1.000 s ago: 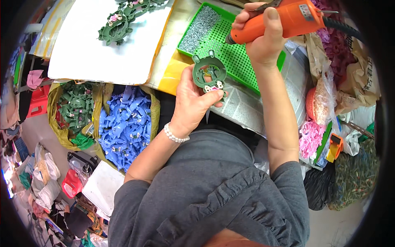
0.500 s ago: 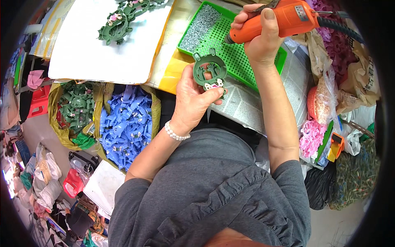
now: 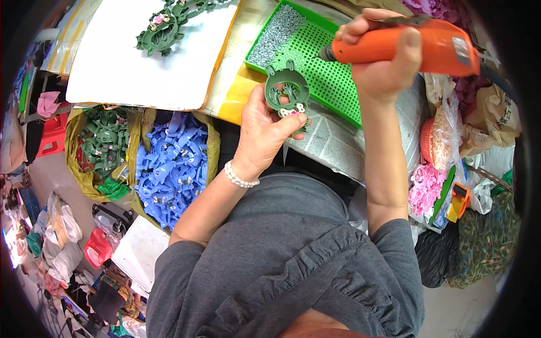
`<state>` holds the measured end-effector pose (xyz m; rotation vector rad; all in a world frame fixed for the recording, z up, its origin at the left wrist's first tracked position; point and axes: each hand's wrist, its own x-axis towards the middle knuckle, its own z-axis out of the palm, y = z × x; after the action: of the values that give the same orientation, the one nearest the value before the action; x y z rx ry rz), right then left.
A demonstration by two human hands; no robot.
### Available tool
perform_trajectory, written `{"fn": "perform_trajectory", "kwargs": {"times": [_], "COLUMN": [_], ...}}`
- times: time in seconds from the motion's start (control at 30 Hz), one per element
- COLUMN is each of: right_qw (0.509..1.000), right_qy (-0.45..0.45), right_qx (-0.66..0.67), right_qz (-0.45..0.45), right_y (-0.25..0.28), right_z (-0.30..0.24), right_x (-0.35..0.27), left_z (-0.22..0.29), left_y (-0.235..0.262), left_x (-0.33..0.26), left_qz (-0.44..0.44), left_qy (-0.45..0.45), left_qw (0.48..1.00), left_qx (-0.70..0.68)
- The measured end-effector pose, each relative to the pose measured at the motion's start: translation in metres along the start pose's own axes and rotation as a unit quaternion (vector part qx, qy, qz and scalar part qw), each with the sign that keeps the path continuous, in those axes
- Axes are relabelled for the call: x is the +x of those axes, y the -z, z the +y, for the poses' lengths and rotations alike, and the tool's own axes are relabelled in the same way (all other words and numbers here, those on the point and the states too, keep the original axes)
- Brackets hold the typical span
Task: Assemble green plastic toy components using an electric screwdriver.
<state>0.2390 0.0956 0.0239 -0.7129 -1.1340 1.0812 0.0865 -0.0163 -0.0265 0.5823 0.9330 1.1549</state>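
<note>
My left hand (image 3: 269, 121) grips a round dark-green plastic part (image 3: 288, 79) with a hollow inside and small white-and-pink pieces at its lower end. The thumb presses on that lower end. My right hand (image 3: 386, 70) is wrapped round an orange electric screwdriver (image 3: 420, 48), its black tip pointing left over the tray. Under the tip lies a green perforated tray (image 3: 338, 93), with a heap of small silver screws (image 3: 276, 34) at its left end. The screwdriver tip is apart from the green part. Whether a screw sits on the tip is too small to tell.
More green parts (image 3: 160, 34) lie on a white board (image 3: 129, 73) at the far left. Below it stand sacks of green parts (image 3: 104, 141) and blue parts (image 3: 174, 169). Pink parts (image 3: 426, 188), an orange basket (image 3: 428, 141) and bags are at the right.
My right hand has moved right with the screwdriver, whose tip has shifted right and stays over the tray. My left hand holds the green part in nearly the same place.
</note>
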Motion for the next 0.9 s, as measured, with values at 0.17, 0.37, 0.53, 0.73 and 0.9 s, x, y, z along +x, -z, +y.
{"fn": "perform_trajectory", "kwargs": {"times": [0.17,0.37,0.53,0.73,0.9], "right_qw": [0.979,0.945,0.956,0.953,0.958], "right_qy": [0.052,0.066,0.026,0.036,0.028], "right_qx": [0.125,0.106,0.145,0.152,0.141], "right_qz": [-0.150,-0.302,-0.253,-0.260,-0.250], "right_y": [0.005,-0.015,-0.016,-0.018,-0.017], "right_z": [-0.037,-0.047,-0.046,-0.040,-0.036], "right_x": [-0.015,-0.036,-0.055,-0.058,-0.063], "left_z": [0.004,0.003,0.013,0.011,0.009], "left_y": [-0.009,-0.006,-0.015,-0.012,-0.014], "left_x": [0.000,0.001,0.001,0.000,-0.002], "left_qz": [0.000,0.025,0.023,0.025,0.026], "left_qy": [-0.011,-0.018,-0.035,-0.041,-0.044], "left_qw": [0.999,0.999,0.999,0.998,0.998], "left_qx": [0.033,0.017,0.028,0.030,0.028]}}
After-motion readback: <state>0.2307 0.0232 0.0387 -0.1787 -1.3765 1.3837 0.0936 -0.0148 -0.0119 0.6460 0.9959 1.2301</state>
